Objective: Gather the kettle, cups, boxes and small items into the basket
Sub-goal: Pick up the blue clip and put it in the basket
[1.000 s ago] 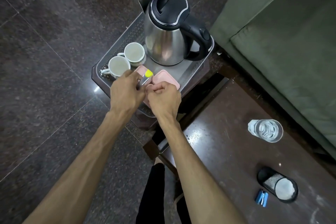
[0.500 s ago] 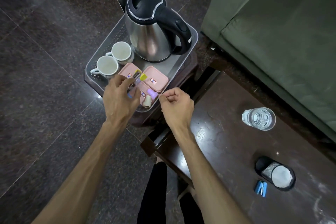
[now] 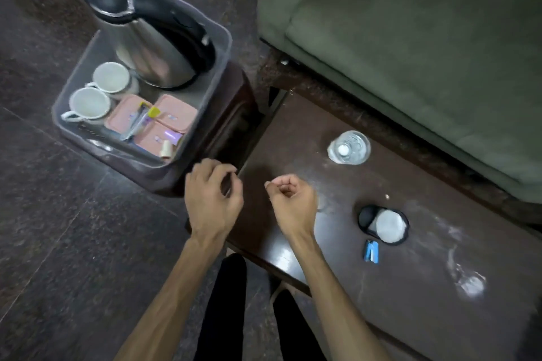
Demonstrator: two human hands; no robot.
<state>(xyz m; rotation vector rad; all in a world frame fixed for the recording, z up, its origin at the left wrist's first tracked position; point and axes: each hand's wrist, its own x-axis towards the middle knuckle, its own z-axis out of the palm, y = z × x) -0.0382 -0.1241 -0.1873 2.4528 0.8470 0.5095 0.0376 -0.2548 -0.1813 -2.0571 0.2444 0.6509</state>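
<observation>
A clear plastic basket (image 3: pixel 218 67) stands on a dark stool at the upper left. Inside it are a steel kettle (image 3: pixel 146 35) with a black lid and handle, two white cups (image 3: pixel 88 104) (image 3: pixel 111 77), three pink boxes (image 3: pixel 176 111) and small items such as a yellow-capped stick (image 3: pixel 152 112) and a purple packet (image 3: pixel 171 135). My left hand (image 3: pixel 212 199) hovers below the basket's near corner, fingers loosely curled and empty. My right hand (image 3: pixel 291 202) is over the dark table's left end, curled into a loose fist holding nothing I can see.
On the dark table (image 3: pixel 410 287) stand a plastic water bottle (image 3: pixel 349 146), a black holder with a white disc (image 3: pixel 384 224) and a small blue object (image 3: pixel 371 252). A green sofa (image 3: pixel 410 53) fills the upper right. My dark trouser legs show below the table edge.
Both hands have pulled back out of the basket toward me, leaving the small items lying on the pink boxes. The view has swung right and down.
</observation>
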